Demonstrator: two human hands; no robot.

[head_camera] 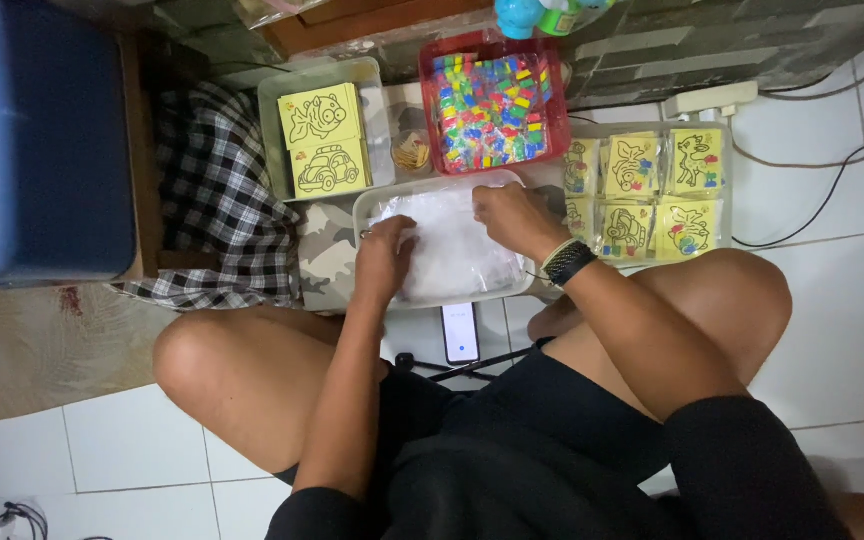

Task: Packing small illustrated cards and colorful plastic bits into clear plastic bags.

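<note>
The person sits cross-legged on the white tiled floor (832, 300), bent over a clear plastic tray (367, 215) that holds a heap of thin clear plastic bags (447, 250). Both hands are down in that heap: the left hand (384, 258) rests with curled fingers on the near left part of the pile, and the right hand (512, 218), with dark bands at the wrist, presses on its far right edge. The hands lie apart, one to each side of the tray, and each seems to pinch or press the film, though I cannot tell whether either has one bag gripped or only lies on top. To my eye this is a sorting or picking-out stage, and freeing a single sheet from so slippery a stack would call for a fine fingertip pinch. Around the tray stand a red basket (430, 110) of small many-coloured packets, a pale box (270, 130) with two yellow picture cards, and a tray of bagged yellow cards (652, 185) just to the right. A phone (460, 332) lies on the floor between the knees. The fingertips are sunk in the glare of the plastic, the bags' edges blur together, and the blue tub (32, 140) at left is cut off by the frame.
</note>
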